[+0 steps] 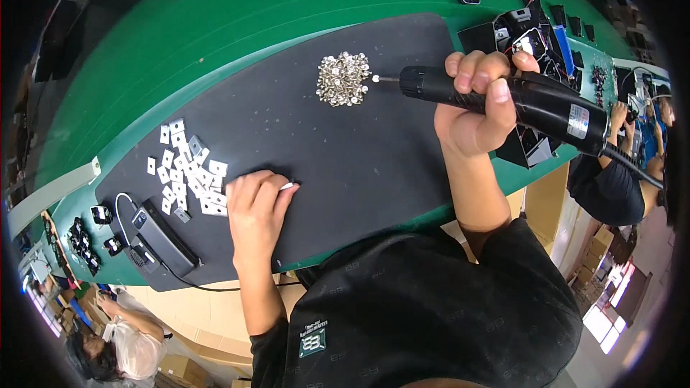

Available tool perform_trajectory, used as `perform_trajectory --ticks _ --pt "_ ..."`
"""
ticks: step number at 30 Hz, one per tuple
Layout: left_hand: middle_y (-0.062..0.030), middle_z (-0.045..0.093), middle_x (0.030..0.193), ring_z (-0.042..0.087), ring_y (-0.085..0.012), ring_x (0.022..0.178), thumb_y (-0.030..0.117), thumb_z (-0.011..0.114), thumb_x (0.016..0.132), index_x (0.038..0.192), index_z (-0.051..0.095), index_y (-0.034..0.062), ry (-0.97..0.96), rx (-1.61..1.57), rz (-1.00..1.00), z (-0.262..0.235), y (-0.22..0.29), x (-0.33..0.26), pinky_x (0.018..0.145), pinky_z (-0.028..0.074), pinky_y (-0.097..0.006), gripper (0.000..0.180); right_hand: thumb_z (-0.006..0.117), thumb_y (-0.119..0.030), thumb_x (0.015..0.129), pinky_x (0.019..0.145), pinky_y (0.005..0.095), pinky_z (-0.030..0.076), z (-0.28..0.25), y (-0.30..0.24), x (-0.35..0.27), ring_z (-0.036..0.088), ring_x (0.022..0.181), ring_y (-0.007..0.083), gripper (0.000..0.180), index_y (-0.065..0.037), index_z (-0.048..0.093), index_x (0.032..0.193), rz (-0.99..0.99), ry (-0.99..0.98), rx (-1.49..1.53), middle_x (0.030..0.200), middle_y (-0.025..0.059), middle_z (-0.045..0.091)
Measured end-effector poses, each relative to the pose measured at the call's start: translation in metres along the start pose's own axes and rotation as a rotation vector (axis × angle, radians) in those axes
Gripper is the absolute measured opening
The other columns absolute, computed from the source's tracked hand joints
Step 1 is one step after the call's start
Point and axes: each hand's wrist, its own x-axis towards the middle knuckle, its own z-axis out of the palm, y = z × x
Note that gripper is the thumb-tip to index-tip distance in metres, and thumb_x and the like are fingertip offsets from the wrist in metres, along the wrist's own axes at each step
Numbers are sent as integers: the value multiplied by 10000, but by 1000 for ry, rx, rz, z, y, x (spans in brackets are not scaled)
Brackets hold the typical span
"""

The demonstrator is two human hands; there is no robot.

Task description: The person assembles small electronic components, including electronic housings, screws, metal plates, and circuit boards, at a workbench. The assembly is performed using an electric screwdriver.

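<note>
From where I'm standing, the left hand (255,201) has a small white piece (287,185) pinched at its fingertips, right beside the white plates (183,172), handy for grabbing I guess. Farther out, the right hand (480,100) wraps snugly round a black electric screwdriver (550,104), probably tilted sideways so its tip meets the screw pile (341,80).

A pale-topped co-worker (136,348) is at lower left, near a cardboard box (185,371). A dark-shirted co-worker (609,190) is at far right.
</note>
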Motion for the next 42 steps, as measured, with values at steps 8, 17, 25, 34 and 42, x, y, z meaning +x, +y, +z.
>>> perform_trajectory --ticks 8,17,25,34,42 --pt "-105 599 915 604 -234 793 4 713 726 919 659 19 -43 -110 -138 3 13 -5 694 485 -316 201 599 -73 808 650 380 463 -7 0 -3 515 612 166 408 -59 404 1166 27 58 -6 714 56 531" --pt "-94 623 861 595 -226 717 30 728 731 861 645 16 -58 -112 -182 8 14 25 675 484 -314 155 610 -110 810 645 364 447 -17 -16 3 507 611 162 416 -78 399 1167 78 125 29 712 43 505" --pt "-99 635 861 602 -180 648 12 721 744 881 652 10 33 -251 -63 11 30 97 619 494 -284 153 678 -170 802 613 330 414 -27 -42 -22 483 593 149 412 -127 379 1082 292 -26 272 682 12 456" --pt "-24 630 703 520 -71 579 71 743 757 830 649 15 -55 -434 9 60 91 224 547 435 -219 132 665 -15 762 603 294 466 -37 -56 -27 560 618 151 385 -56 413 1049 263 -189 394 710 33 560" --pt "-75 597 856 545 -149 723 143 776 698 784 681 47 -68 -305 257 126 130 329 629 451 -280 160 662 117 709 547 273 435 -53 -72 -16 559 635 167 418 -15 489 1065 310 -233 381 691 65 553"
